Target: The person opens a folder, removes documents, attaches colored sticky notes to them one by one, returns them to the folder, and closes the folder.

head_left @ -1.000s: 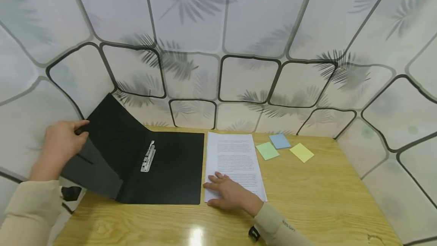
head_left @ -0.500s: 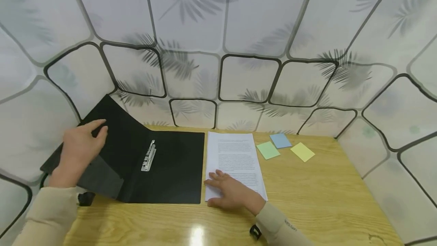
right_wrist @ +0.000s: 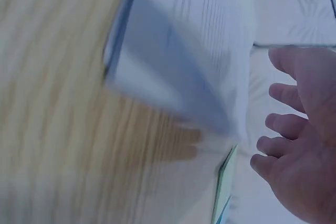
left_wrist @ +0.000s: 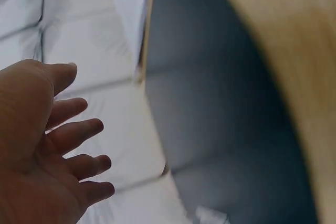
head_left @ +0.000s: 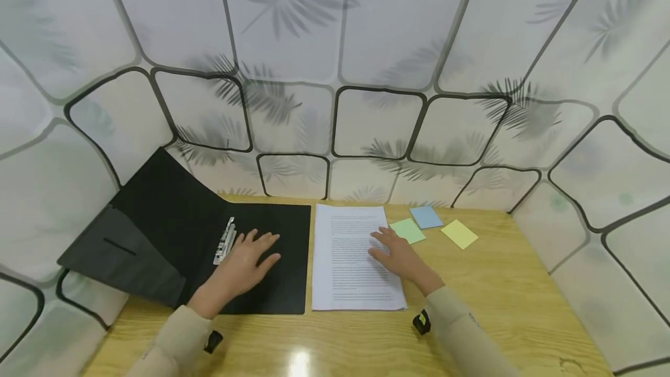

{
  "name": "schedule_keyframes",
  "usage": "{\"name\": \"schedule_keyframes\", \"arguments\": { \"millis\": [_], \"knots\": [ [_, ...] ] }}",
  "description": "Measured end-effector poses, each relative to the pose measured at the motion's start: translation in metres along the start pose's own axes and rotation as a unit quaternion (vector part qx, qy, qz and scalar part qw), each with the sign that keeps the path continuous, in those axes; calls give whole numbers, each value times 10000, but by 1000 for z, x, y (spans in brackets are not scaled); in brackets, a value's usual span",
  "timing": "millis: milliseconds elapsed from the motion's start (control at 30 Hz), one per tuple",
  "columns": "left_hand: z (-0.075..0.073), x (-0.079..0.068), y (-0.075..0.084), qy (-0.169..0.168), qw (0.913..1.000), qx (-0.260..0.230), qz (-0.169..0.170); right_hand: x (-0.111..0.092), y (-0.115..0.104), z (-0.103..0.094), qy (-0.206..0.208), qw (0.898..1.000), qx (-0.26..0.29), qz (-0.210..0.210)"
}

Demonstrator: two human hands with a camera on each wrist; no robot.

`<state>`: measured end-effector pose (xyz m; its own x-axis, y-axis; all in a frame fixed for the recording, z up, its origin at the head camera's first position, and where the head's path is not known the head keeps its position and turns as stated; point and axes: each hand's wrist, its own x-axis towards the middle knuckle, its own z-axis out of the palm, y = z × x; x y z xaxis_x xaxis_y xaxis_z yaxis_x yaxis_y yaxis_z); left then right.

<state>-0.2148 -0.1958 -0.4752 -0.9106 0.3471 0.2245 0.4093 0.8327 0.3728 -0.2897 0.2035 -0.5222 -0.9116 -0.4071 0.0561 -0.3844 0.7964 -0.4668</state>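
Observation:
A black folder (head_left: pixel 285 272) lies spread on the wooden table, its left cover raised and leaning toward the wall, with a grey pocket across it. A metal clip (head_left: pixel 224 243) is fixed near its spine. Over the folder's flat right side hovers my left hand (head_left: pixel 238 269), fingers spread and holding nothing. To the folder's right lies a stack of printed paper (head_left: pixel 356 272). My right hand (head_left: pixel 405 258) is above that stack's right edge, fingers extended; in the right wrist view it appears raised clear of the paper, with its shadow falling on the sheets.
Green (head_left: pixel 408 230), blue (head_left: pixel 426 217) and yellow (head_left: pixel 459 234) sticky notes lie right of the paper. A patterned white curtain (head_left: pixel 293 115) surrounds the wooden table (head_left: pixel 497 307) at the back and sides.
My left hand has come away from the folder's left cover and moved right, over the folder. My right hand has lifted off the paper's lower left and moved up and right.

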Motion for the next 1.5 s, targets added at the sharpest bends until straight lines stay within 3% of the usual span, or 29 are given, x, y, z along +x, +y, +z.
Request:
{"name": "schedule_keyframes", "arguments": {
  "millis": [233, 500, 700, 933, 1267, 1500],
  "knots": [
    [46, 7, 26, -1058, 9941, -211, 125, -1, 41, -13, 298, 9971, -110, 693],
    [67, 9, 36, -1566, 9874, -218, 102, -2, 60, -20, 423, 9923, -234, 1142],
    [74, 9, 39, -1805, 9835, -84, 37, -1, 67, -19, 343, 9886, -522, 1368],
    [75, 10, 41, -1817, 9833, 36, -59, -2, 66, -16, 453, 9869, -498, 1467],
    [71, 11, 44, -1858, 9825, 67, -69, -3, 53, -34, 9, 9779, -527, 2022],
    [70, 12, 49, -1875, 9822, 104, -36, 13, 58, -31, 270, 9863, -230, 1614]
  ]
}}
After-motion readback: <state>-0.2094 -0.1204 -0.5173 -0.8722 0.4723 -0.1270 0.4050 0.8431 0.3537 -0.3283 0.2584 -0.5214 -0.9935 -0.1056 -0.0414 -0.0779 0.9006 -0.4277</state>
